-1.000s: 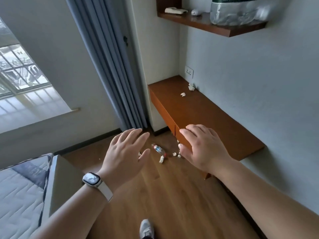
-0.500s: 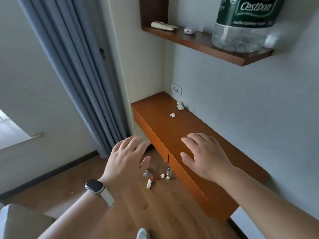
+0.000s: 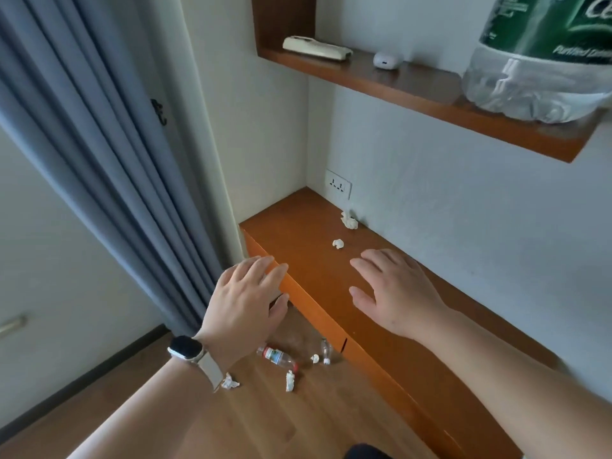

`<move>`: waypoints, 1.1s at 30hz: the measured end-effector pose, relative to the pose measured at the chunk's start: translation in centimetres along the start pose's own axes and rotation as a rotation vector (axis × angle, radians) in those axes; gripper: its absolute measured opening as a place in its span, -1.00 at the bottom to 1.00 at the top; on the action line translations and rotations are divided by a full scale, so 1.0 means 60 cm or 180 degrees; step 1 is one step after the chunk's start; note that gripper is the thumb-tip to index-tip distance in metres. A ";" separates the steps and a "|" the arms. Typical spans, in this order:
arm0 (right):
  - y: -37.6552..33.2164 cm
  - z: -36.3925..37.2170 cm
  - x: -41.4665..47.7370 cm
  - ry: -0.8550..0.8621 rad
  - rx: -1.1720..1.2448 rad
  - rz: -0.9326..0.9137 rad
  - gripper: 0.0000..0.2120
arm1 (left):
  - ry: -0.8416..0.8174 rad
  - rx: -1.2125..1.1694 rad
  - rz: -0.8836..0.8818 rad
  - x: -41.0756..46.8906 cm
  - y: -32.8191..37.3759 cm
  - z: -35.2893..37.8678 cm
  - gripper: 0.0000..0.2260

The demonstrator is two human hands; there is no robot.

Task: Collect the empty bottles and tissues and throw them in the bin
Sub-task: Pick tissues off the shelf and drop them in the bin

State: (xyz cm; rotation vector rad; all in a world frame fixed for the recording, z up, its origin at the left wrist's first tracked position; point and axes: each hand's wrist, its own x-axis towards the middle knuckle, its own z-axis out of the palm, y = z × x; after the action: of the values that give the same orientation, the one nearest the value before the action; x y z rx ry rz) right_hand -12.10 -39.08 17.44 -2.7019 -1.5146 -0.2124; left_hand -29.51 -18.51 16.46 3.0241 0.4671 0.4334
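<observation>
While both the left hand and right hand hover released, tissues dot the desk.

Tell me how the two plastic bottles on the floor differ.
The clear plastic bottle with the red cap wears a green-and-white label; the white-capped clear bottle shows none. The first lies on open floor, the second close by the orange wooden desk. Both look empty.
</observation>
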 end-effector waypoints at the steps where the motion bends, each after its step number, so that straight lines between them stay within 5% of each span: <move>1: 0.004 0.003 0.014 -0.0019 0.0010 0.0019 -0.48 | -0.0035 -0.0021 0.0027 0.014 -0.005 0.006 -0.59; 33: 0.307 0.389 0.463 -0.0898 0.0450 0.0223 -0.52 | -0.1230 -0.1149 -0.0550 0.469 0.012 0.486 -0.54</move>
State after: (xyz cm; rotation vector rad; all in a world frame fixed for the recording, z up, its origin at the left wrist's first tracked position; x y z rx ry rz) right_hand 20.25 -22.87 -1.24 -2.7540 -1.4284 0.2794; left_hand 4.66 -10.93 -3.98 2.6005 0.5443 -0.0739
